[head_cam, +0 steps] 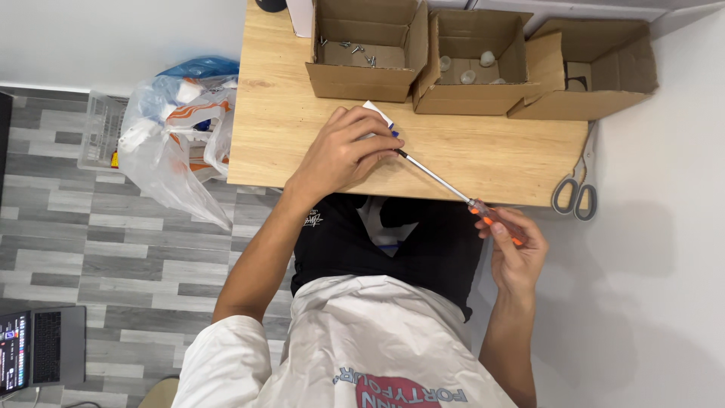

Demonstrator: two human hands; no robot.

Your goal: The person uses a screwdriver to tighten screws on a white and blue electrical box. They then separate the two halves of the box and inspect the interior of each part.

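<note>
At the wooden table's (483,155) front edge, the left hand (343,151) curls around a small white part (375,113). The right hand (516,253) grips an orange-handled screwdriver (461,195), its tip at that part, just off the front right corner.

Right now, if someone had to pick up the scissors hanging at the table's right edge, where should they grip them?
Grip the scissors by the grey handle loops, coming from the right and below. The loops hang free past the table edge; the blades point up alongside it.
</note>
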